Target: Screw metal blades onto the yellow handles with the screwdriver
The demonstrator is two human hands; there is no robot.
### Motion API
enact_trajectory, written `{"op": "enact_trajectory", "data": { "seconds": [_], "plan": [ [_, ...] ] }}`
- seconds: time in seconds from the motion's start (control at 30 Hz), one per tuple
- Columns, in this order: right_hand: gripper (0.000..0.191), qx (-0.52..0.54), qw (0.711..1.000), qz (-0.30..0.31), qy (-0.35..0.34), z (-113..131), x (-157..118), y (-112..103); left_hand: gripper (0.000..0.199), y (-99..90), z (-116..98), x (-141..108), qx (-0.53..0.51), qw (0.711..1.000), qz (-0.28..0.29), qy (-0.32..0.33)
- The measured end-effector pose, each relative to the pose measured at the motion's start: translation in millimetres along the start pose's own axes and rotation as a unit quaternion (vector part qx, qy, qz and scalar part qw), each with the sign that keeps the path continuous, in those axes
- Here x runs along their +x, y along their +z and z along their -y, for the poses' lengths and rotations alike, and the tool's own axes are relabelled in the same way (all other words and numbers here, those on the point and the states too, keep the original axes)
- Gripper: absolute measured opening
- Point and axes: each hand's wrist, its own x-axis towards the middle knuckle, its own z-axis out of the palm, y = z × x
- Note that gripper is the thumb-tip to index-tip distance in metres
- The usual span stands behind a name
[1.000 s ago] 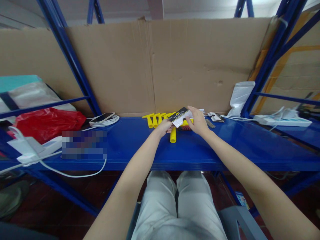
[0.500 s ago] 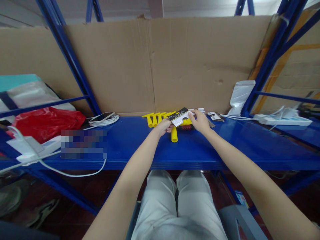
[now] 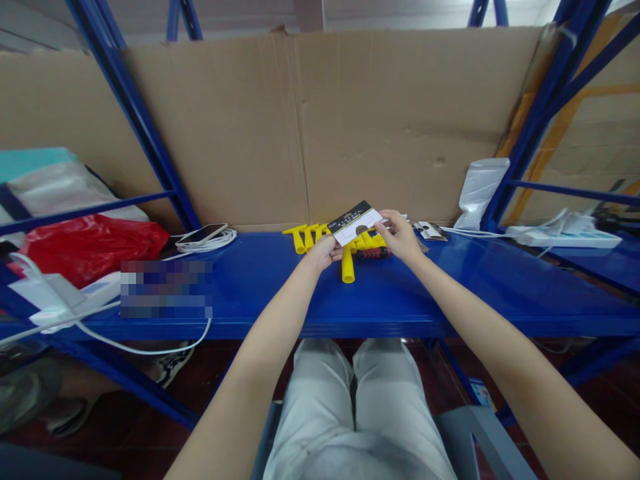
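Observation:
A black-and-white printed card (image 3: 356,223) with a dark round spot is held up at a slant between my two hands. My left hand (image 3: 325,252) pinches its lower left corner. At the right end, my right hand (image 3: 399,233) grips the card's edge between thumb and fingers. Beneath the card lies a yellow T-shaped plastic piece (image 3: 348,270), its tube end facing me. More yellow pieces (image 3: 373,241) and a red-and-black ridged object (image 3: 374,253) show partly below the card. Several yellow T-shaped pieces (image 3: 299,240) line up left of it.
Small printed cards (image 3: 431,231) lie right of my hands on the blue shelf (image 3: 265,287). Cardboard (image 3: 225,133) stands behind. Coiled white cable (image 3: 215,240), a red bag (image 3: 95,247) and a power strip (image 3: 565,237) sit at the sides. Another person's foot (image 3: 173,365) shows below left.
The card has tipped up, so more of its printed face shows. Both hands have shifted slightly. At lower left, the other person's legs and feet have moved.

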Motion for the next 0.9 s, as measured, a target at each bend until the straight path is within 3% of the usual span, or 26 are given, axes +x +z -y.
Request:
{"op": "enact_trajectory", "data": {
  "seconds": [0.23, 0.37, 0.47, 0.53, 0.6, 0.9],
  "plan": [
    [0.045, 0.152, 0.982, -0.007, 0.116, 3, 1, 4, 0.012, 0.8, 2, 3, -0.001, 1.0, -0.001, 0.013],
    [0.042, 0.184, 0.973, -0.058, 0.129, 1, 2, -1, 0.005, -5.2, 6, 11, 0.102, 0.988, -0.107, 0.04],
    [0.039, 0.198, 0.965, -0.09, 0.144, -7, 2, -8, 0.01, -7.6, 10, 13, 0.268, 0.944, -0.17, 0.088],
    [0.036, 0.2, 0.962, -0.105, 0.156, -13, 3, -12, 0.021, -6.9, 13, 11, 0.34, 0.922, -0.166, 0.081],
    [0.034, 0.198, 0.958, -0.117, 0.172, -19, 3, -15, 0.03, -5.5, 14, 8, 0.361, 0.919, -0.149, 0.053],
    [0.031, 0.21, 0.947, -0.121, 0.209, -23, 2, -18, 0.033, -2.3, 21, 8, 0.269, 0.957, -0.107, 0.025]
  ]
}}
